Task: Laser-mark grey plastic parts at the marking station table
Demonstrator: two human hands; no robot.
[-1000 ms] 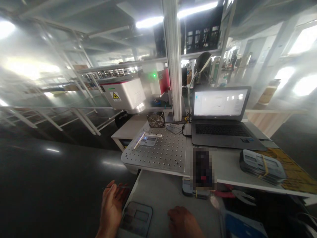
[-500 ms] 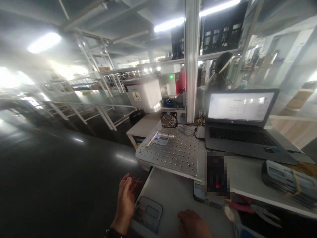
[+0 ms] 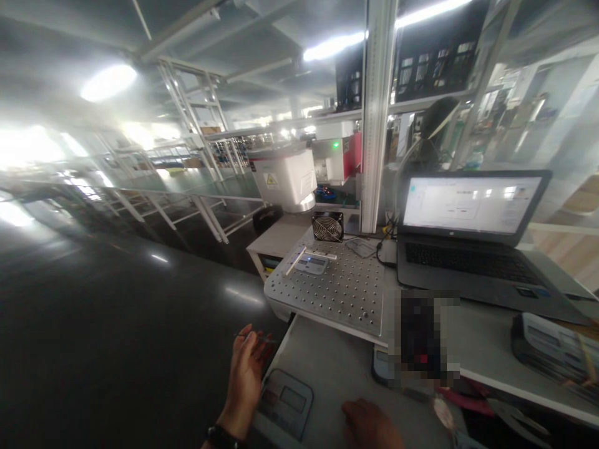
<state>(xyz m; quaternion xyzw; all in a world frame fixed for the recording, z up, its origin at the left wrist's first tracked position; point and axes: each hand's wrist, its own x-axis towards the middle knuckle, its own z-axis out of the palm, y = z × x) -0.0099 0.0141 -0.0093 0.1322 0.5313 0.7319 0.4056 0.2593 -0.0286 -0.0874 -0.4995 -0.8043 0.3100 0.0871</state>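
Note:
My left hand point(image 3: 246, 368) is raised, palm turned inward, over the left edge of the grey tabletop point(image 3: 327, 355). Its thumb and fingers pinch a thin dark strip-like piece point(image 3: 266, 340), seen nearly edge-on; its kind is unclear. Just below and to the right lies a flat grey panel point(image 3: 292, 402) with a rectangular window. My right hand point(image 3: 372, 424) rests low on the tabletop, fingers loosely bent, with nothing visible in them. Ahead, a similar grey panel point(image 3: 312, 264) sits on the perforated metal plate point(image 3: 346, 299) against two white strips.
A white machine head point(image 3: 283, 178) hangs over the plate, with a small fan point(image 3: 327, 226) behind it. To the right stand an open laptop point(image 3: 468, 249), a stack of grey panels point(image 3: 556, 349) and a blurred-out dark object point(image 3: 421, 337). Red-handled pliers point(image 3: 472, 399) lie below.
The whole scene has shifted slightly right in view as my head turned a little left. My left hand keeps its pinch on the thin piece; my right hand stays on the tabletop.

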